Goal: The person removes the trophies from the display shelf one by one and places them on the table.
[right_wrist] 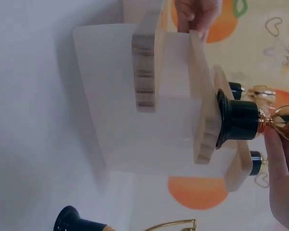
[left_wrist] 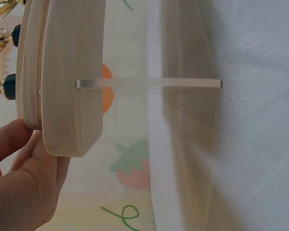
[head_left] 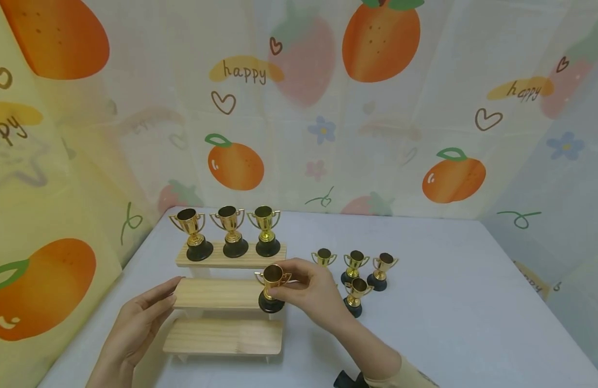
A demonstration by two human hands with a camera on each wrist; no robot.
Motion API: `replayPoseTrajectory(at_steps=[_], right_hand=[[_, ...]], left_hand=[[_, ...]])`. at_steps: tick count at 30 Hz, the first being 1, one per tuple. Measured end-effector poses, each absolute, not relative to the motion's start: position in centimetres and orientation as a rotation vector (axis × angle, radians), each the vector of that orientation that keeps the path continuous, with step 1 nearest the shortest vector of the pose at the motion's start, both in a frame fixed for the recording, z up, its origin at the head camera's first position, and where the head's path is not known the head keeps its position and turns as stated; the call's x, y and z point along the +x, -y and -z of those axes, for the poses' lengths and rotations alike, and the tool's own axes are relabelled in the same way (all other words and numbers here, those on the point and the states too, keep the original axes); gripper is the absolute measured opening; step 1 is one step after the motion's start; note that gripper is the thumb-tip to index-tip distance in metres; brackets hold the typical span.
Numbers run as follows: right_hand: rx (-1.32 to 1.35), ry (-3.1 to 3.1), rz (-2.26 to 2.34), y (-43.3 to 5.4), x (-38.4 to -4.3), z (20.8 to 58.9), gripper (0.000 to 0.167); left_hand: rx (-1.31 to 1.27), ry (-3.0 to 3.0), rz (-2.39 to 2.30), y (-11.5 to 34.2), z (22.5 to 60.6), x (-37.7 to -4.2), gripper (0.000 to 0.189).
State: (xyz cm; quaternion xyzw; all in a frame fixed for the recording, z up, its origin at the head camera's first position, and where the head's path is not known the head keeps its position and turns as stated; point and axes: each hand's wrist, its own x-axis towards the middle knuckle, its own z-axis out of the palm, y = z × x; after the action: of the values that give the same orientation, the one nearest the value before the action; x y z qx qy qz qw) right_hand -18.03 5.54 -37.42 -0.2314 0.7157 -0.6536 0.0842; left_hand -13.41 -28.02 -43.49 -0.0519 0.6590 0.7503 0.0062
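A three-tier wooden display stand holds three gold trophies with black bases, among them a middle trophy (head_left: 229,229), along its top tier (head_left: 250,261). My left hand (head_left: 139,323) grips the left end of the middle tier (head_left: 216,293), which the left wrist view shows with fingers (left_wrist: 14,137) at the board's end. With its thumb and fingers my right hand (head_left: 310,293) pinches another gold trophy (head_left: 272,304) below its cup. This trophy stands upright at the right end of the middle tier, its black base (right_wrist: 238,120) right at the board in the right wrist view.
The lowest tier (head_left: 223,337) is bare pale wood. Right of the stand, several smaller-looking trophies, one of them a front trophy (head_left: 358,293), stand on the white tabletop (head_left: 473,302). A fruit-patterned cloth (head_left: 386,118) hangs behind. A black object (head_left: 349,380) lies by the right forearm.
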Motion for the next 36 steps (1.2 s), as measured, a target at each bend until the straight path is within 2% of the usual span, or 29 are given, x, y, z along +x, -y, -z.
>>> replayPoseTrajectory(at_steps=[27,36], right_hand=[[-0.602,-2.242,1.983,-11.1,-18.2,37.7,0.046],[-0.555,-2.327,1.985,-14.3,-18.3,37.3,0.042]], left_hand=[[-0.153,-2.070,-2.349,27.9,43.3,-13.4,0.031],[-0.105,-2.030,-2.400,27.9,43.5,-13.3,0.033]])
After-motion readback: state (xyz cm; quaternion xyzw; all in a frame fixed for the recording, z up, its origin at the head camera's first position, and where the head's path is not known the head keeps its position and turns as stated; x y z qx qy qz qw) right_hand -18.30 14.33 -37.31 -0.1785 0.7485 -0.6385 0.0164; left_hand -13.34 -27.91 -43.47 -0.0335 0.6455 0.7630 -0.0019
